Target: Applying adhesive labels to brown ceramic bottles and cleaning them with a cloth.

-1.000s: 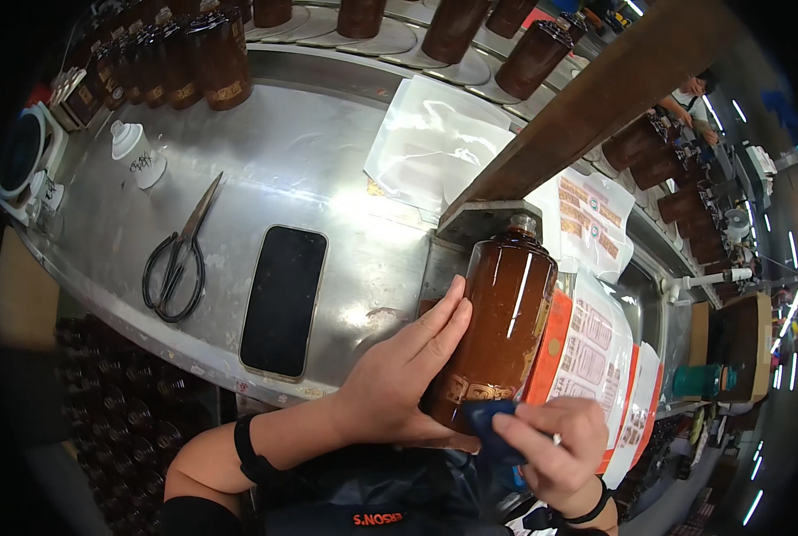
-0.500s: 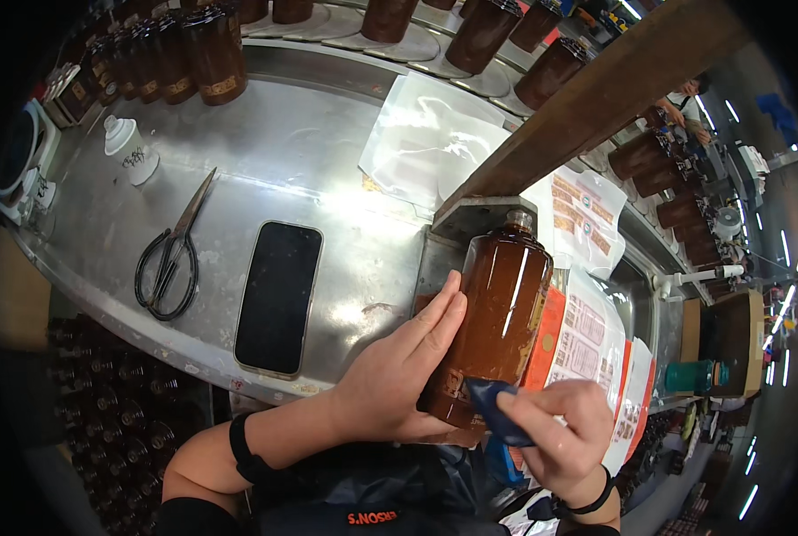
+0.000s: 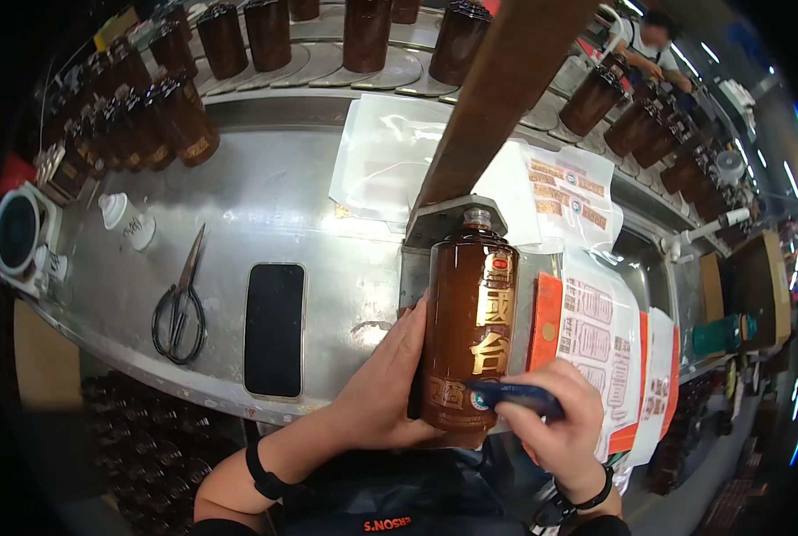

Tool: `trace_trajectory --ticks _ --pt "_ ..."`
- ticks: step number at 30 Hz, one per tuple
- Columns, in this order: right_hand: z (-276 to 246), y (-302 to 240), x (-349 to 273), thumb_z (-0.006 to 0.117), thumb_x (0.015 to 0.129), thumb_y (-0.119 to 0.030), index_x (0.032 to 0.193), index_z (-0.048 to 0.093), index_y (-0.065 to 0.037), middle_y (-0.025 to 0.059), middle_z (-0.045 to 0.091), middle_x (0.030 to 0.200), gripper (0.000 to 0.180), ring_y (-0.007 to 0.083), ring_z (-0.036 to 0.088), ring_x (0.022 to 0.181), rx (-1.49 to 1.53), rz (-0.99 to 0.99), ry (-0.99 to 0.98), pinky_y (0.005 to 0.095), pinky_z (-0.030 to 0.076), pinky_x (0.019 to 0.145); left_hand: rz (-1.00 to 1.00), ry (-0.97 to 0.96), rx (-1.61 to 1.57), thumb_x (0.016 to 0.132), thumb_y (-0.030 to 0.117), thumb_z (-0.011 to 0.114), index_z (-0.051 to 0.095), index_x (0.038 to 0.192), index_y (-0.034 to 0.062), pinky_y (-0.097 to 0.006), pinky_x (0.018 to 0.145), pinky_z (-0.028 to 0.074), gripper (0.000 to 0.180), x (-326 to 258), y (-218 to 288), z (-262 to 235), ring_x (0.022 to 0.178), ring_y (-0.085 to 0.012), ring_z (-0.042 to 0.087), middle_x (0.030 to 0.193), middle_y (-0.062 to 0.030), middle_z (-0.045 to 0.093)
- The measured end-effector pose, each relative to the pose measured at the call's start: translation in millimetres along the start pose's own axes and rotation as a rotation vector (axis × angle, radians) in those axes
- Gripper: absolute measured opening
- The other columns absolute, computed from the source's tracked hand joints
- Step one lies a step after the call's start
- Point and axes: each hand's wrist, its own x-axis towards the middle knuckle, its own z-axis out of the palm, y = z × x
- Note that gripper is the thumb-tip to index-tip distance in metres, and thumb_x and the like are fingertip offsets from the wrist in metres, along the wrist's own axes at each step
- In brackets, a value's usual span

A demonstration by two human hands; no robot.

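A brown glass bottle (image 3: pixel 450 308) with gold characters and a decorated band near its base leans in front of me, neck pointing away. My left hand (image 3: pixel 388 380) steadies it from the left, fingers along its side and thumb by the base. In my right hand (image 3: pixel 564 424) is a dark blue, flat scraper-like piece (image 3: pixel 526 398), pinched between thumb and fingers. Its tip touches the lower band beside a small round green-and-white mark. The exact kind of this blue piece cannot be made out. The bottle's neck lies close to a metal bracket (image 3: pixel 421 223).
A wooden post (image 3: pixel 506 98) rises beyond the bottle. Scissors (image 3: pixel 180 313), a black phone (image 3: pixel 274 330) and a small white bottle (image 3: pixel 128 221) lie left. Label sheets (image 3: pixel 596 322) lie right. Brown bottles (image 3: pixel 366 36) stand on a conveyor; another person (image 3: pixel 645 49) is at far right.
The bottle has turned about its length, so gold characters now face me, and it stands straighter in view. The blue piece has shifted from hanging downward to lying across the band.
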Motion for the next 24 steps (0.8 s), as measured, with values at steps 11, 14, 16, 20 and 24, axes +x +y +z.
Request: trace_trajectory --ticks 11,14,16,20,24 --pt "-8.4 18.1 -22.7 0.074 0.066 -0.001 0.103 0.077 -0.008 0.0057 0.069 0.086 0.037 0.0211 0.060 0.075 -0.139 -0.317 0.039 0.0320 0.047 0.066 -0.073 -0.018 0.065 0.079 0.014 0.085 0.005 0.157 -0.0010 -0.042 0.111 0.040 0.113 5.0 12.1 -1.4 0.130 -0.0301 0.052 0.141 -0.0193 0.050" --pt "-2.6 28.8 -16.8 0.071 0.062 -0.006 0.103 0.078 -0.012 0.0043 0.070 0.092 0.042 0.0238 0.061 0.078 -0.236 -0.354 0.091 0.0345 0.049 0.068 -0.055 -0.024 0.068 0.079 0.014 0.084 0.005 0.157 -0.0012 -0.042 0.111 0.040 0.112 5.5 11.2 -1.8 0.129 -0.0307 0.053 0.140 -0.0195 0.051" --pt "-2.5 18.6 -18.9 0.070 0.063 -0.006 0.103 0.078 -0.011 0.0045 0.070 0.093 0.042 0.0237 0.062 0.077 -0.249 -0.418 0.023 0.0340 0.049 0.067 -0.045 -0.020 0.064 0.079 0.014 0.084 0.004 0.157 -0.0013 -0.042 0.111 0.040 0.112 5.7 9.0 -1.2 0.129 -0.0310 0.053 0.140 -0.0196 0.051" --pt "-7.3 21.1 -12.8 0.070 0.065 -0.009 0.103 0.078 -0.009 0.0051 0.071 0.094 0.038 0.0227 0.062 0.073 -0.296 -0.483 -0.033 0.0321 0.050 0.063 -0.032 -0.003 0.059 0.080 0.015 0.083 0.004 0.157 -0.0015 -0.042 0.111 0.040 0.112 1.9 5.9 0.8 0.129 -0.0317 0.054 0.140 -0.0199 0.052" --pt "-9.3 20.6 -11.3 0.071 0.068 -0.012 0.106 0.077 -0.009 0.0053 0.071 0.093 0.039 0.0220 0.062 0.072 -0.305 -0.514 -0.057 0.0322 0.050 0.063 -0.007 0.012 0.052 0.080 0.015 0.083 0.004 0.157 -0.0017 -0.043 0.110 0.040 0.111 1.0 2.1 -0.1 0.128 -0.0324 0.054 0.139 -0.0202 0.052"
